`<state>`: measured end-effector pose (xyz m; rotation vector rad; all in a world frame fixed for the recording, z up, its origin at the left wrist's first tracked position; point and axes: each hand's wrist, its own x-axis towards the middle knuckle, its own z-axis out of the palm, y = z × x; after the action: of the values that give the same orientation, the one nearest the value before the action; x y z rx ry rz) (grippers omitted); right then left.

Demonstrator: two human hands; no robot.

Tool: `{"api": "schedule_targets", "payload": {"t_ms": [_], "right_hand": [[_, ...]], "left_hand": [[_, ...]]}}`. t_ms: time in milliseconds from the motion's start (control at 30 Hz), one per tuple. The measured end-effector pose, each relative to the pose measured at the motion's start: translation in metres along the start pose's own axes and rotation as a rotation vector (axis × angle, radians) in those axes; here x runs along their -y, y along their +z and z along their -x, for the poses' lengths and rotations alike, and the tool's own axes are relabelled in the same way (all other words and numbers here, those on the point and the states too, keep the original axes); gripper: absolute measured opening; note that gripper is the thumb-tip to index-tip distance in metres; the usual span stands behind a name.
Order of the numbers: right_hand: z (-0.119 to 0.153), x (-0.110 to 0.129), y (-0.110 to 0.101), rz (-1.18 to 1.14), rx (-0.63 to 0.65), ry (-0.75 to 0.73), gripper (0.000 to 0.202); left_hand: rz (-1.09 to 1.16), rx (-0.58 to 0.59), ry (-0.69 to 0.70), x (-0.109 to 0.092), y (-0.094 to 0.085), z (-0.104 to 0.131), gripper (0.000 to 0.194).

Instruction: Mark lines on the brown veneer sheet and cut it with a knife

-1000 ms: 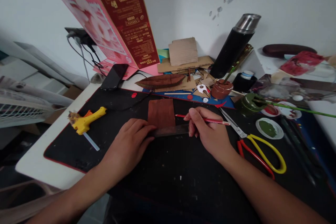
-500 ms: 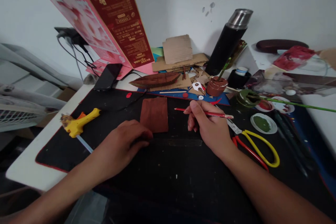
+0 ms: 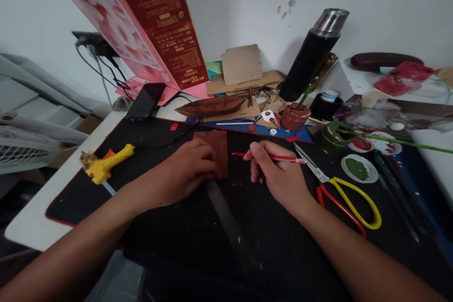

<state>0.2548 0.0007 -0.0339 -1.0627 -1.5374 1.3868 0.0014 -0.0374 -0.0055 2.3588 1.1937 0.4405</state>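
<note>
My left hand (image 3: 186, 170) is closed on one end of a clear strip that looks like a ruler (image 3: 228, 222). The ruler slants from the fingers down toward the near edge of the black mat. Under and beyond those fingers lies a brown square piece of card (image 3: 220, 148), its left part covered by the hand. My right hand (image 3: 279, 177) grips a red pencil (image 3: 288, 159), whose tip points left toward the card's right edge without touching it. To the right of that hand lie scissors (image 3: 338, 193) with one red and one yellow handle.
A yellow glue gun (image 3: 109, 163) lies on the left, near a black phone (image 3: 146, 100). Behind are a brown boat-shaped piece (image 3: 212, 105), cardboard scraps (image 3: 242, 66) and a black thermos (image 3: 313, 54). Paint jars (image 3: 296, 117) and a dish of green paint (image 3: 359, 169) stand right.
My left hand has moved right and up over the card. The ruler has swung from lying sideways to slanting toward me. My right hand and the pencil have shifted slightly lower.
</note>
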Motion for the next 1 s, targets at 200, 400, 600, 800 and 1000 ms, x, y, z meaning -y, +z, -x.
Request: {"api": "schedule_targets", "payload": {"t_ms": [200,400,600,800,1000], "right_hand": [[-0.001,-0.001,0.000,0.007,0.021,0.002,0.038],[0.002,-0.005,0.002,0.062,0.031,-0.029,0.039],[0.006,-0.005,0.004,0.144,0.092,-0.133,0.036],[0.006,-0.003,0.004,0.161,0.105,-0.137,0.033],[0.006,-0.005,0.004,0.103,0.101,-0.107,0.032]], "left_hand": [[-0.147,-0.282,-0.082,-0.022,0.027,0.031,0.031],[-0.278,-0.109,0.065,-0.035,0.061,0.051,0.040],[-0.244,-0.076,0.099,-0.031,0.050,0.055,0.019],[-0.250,-0.201,0.048,-0.027,0.044,0.068,0.024],[-0.386,-0.426,-0.288,-0.014,0.040,0.090,0.029]]}}
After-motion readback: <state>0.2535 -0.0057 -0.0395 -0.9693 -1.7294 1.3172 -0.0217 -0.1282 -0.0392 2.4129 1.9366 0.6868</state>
